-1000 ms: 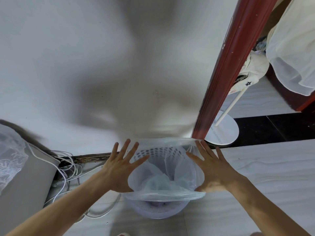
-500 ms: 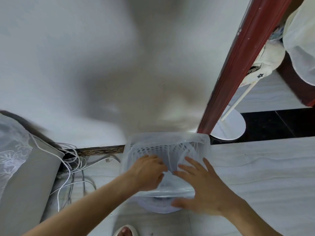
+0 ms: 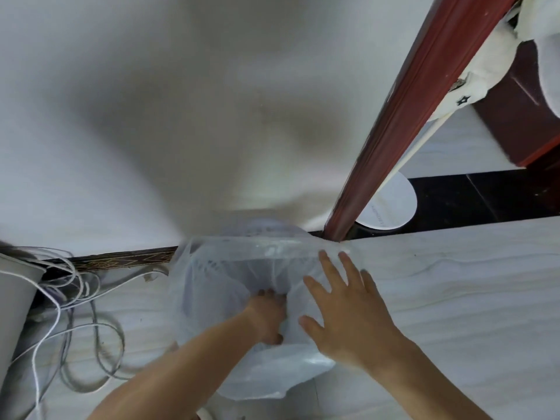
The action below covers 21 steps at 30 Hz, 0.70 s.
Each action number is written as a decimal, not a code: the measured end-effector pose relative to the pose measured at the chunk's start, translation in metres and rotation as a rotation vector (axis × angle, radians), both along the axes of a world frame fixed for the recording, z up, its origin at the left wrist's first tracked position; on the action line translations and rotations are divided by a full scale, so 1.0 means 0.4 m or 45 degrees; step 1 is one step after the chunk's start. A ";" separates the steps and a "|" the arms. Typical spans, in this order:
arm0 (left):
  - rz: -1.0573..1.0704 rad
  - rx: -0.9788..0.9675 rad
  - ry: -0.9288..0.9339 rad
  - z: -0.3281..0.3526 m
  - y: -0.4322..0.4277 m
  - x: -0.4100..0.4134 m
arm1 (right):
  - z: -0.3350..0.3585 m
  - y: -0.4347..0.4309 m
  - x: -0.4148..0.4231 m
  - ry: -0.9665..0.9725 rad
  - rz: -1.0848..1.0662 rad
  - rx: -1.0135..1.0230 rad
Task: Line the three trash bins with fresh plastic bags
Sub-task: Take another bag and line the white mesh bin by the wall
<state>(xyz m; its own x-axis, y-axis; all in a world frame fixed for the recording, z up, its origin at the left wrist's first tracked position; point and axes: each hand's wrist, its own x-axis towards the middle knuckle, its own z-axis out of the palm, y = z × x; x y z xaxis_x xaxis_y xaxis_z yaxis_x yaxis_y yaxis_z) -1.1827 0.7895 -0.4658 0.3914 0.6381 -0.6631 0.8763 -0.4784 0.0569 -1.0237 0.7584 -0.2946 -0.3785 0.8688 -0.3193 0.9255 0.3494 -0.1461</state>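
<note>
A small white perforated trash bin [image 3: 266, 230] stands on the floor against the wall, draped in a clear plastic bag [image 3: 212, 277] whose rim hangs over the bin's outside. My left hand [image 3: 268, 316] reaches down into the bin's mouth, its fingers curled and pushing the bag inward. My right hand [image 3: 342, 307] lies flat with fingers spread on the bag at the bin's right rim. The bin's lower body is hidden by the bag and my arms.
White cables [image 3: 75, 301] lie tangled on the floor to the left, beside a grey object [image 3: 15, 298]. A red door frame [image 3: 403, 122] rises right of the bin. Behind it stands a round white fan base [image 3: 391, 204] with a pole. Pale floor tiles [image 3: 454, 298] spread right.
Both hands moved from the bin's outer rim to its middle. My left hand went down inside the bag, and the bag's rim spread lower over the bin. The camera came closer.
</note>
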 end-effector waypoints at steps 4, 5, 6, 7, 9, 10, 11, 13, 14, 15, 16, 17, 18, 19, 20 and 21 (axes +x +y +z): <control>-0.197 0.054 0.301 -0.082 0.001 -0.068 | -0.047 0.059 0.028 -0.290 0.023 -0.223; -0.192 0.072 0.397 -0.099 0.001 -0.078 | -0.056 0.057 0.027 -0.285 0.017 -0.214; -0.158 0.209 0.536 -0.113 0.002 -0.079 | -0.059 0.057 0.023 -0.281 -0.005 -0.200; -0.135 0.401 0.664 -0.119 0.002 -0.074 | -0.060 0.056 0.016 -0.293 -0.027 -0.179; -0.252 0.437 0.701 -0.139 -0.005 -0.055 | -0.063 0.056 0.010 -0.342 -0.078 -0.104; -0.321 0.276 0.654 -0.151 -0.004 -0.044 | -0.062 0.056 0.010 -0.369 -0.100 -0.086; -0.305 0.239 0.713 -0.159 0.000 -0.044 | -0.063 0.056 0.011 -0.388 -0.117 -0.087; -0.147 0.369 0.982 -0.133 0.015 -0.054 | -0.066 0.060 0.015 -0.384 -0.155 -0.144; -0.145 0.299 0.788 -0.124 0.023 -0.050 | -0.068 0.062 0.017 -0.368 -0.168 -0.184; -0.126 0.128 0.489 -0.113 0.040 -0.039 | -0.069 0.065 0.018 -0.350 -0.173 -0.218; -0.046 -0.116 0.312 -0.069 0.056 -0.030 | -0.071 0.067 0.019 -0.332 -0.175 -0.241; -0.004 -0.250 0.212 -0.013 0.075 -0.019 | -0.070 0.070 0.019 -0.318 -0.177 -0.257; 0.008 -0.283 0.118 0.045 0.096 -0.014 | -0.068 0.072 0.019 -0.306 -0.178 -0.261; 0.001 -0.305 0.040 0.084 0.110 -0.013 | -0.065 0.072 0.019 -0.293 -0.176 -0.260; -0.008 -0.330 -0.015 0.130 0.121 -0.013 | -0.061 0.072 0.018 -0.280 -0.173 -0.260; -0.023 -0.354 -0.036 0.173 0.124 -0.016 | -0.056 0.072 0.017 -0.264 -0.167 -0.262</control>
<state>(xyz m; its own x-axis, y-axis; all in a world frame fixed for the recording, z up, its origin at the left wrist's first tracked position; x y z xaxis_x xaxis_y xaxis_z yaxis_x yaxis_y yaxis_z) -1.1892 0.8390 -0.3966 0.4217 0.4261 -0.8004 0.8641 -0.4563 0.2124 -1.0170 0.7870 -0.3168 -0.1758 0.8152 -0.5519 0.9782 0.2078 -0.0048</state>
